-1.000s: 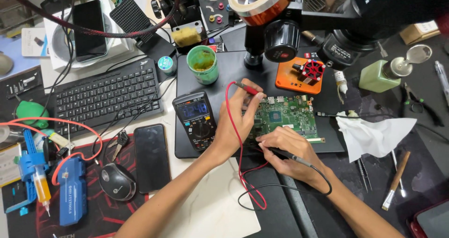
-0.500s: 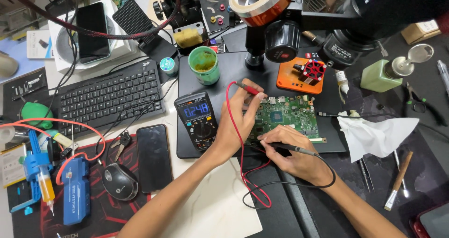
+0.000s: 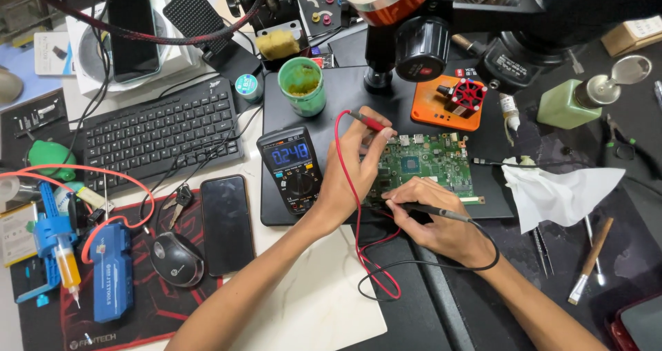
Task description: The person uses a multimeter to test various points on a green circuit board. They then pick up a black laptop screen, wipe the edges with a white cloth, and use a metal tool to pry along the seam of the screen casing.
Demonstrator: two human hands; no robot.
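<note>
Left of centre we see the multimeter (image 3: 292,169) lit. Our left hand (image 3: 352,175) pinches the red probe (image 3: 367,122) just right of it; our right hand (image 3: 441,223) grips the black probe (image 3: 431,211), both touching the green circuit board (image 3: 427,163) at centre.

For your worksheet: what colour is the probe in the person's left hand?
Red, with a red lead; the probe in the left hand shows in the head view.

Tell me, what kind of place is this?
Probably an electronics repair bench. The left hand and right hand press red and black test probes to a green circuit board, beside a multimeter with a lit screen, under a microscope.
</note>
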